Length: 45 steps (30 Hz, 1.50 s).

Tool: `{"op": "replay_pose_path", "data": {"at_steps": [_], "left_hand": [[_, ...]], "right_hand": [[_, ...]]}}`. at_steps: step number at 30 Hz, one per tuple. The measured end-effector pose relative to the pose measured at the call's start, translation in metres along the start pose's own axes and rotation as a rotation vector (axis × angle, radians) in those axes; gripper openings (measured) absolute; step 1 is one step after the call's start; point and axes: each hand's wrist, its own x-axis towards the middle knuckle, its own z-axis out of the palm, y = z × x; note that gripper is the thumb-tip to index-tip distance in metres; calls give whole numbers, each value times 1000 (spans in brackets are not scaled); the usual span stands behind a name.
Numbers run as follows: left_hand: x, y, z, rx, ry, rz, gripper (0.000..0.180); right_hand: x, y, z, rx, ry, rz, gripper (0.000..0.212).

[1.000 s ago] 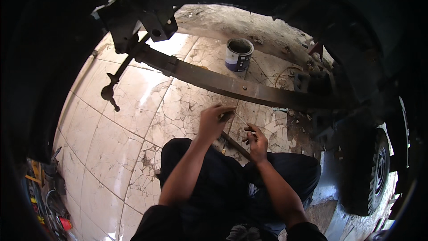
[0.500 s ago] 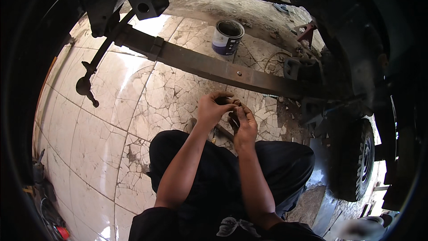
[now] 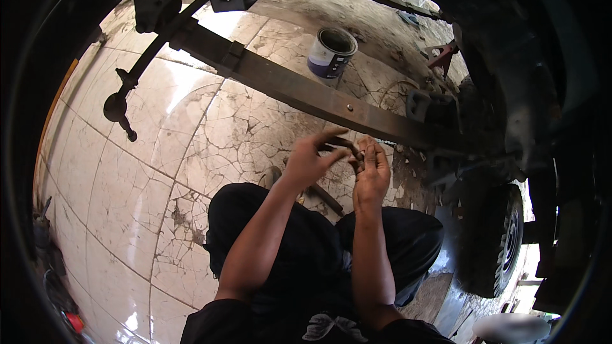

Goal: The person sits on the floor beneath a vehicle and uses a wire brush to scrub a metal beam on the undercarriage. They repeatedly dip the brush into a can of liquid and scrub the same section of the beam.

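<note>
My left hand (image 3: 310, 158) and my right hand (image 3: 371, 169) meet in front of me, just below a long dark leaf spring (image 3: 299, 92) that runs across the view. Both hands hold a small dark curved metal part (image 3: 344, 148) between the fingers; its exact shape is hard to make out. My knees in dark trousers are below the hands. A hammer-like tool (image 3: 319, 194) lies on the floor by my left knee, partly hidden by my forearm.
A white and blue paint can (image 3: 330, 53) stands open on the cracked tiled floor (image 3: 159, 153) beyond the spring. A vehicle wheel (image 3: 500, 242) and axle parts are at the right. A dark rod with a ball end (image 3: 118, 108) hangs at the left.
My hands have come up off the floor and together, now holding the small dark part between them. The view has tilted, so the spring and can sit higher.
</note>
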Motion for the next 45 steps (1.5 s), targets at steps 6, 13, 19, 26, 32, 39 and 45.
{"op": "replay_pose_path", "data": {"at_steps": [6, 13, 19, 26, 32, 39, 45], "left_hand": [[18, 5, -64, -180, 619, -344, 43], [22, 10, -51, -247, 522, -370, 55], [34, 3, -38, -343, 477, -297, 46], [33, 3, -46, -332, 508, -386, 49], [30, 6, -63, -439, 652, -342, 50], [26, 19, -58, -441, 624, -353, 48], [8, 17, -62, -519, 518, -340, 47]], "right_hand": [[58, -59, 61, -923, -226, -609, 27], [98, -41, 67, -1088, -535, -713, 18], [100, -34, 70, -1137, -526, -745, 18], [98, -24, 83, -1049, -525, -802, 15], [111, -27, 111, -1085, -632, -845, 15], [116, -36, 70, -1095, -656, -802, 16], [115, -42, 42, -1109, -725, -832, 18]]}}
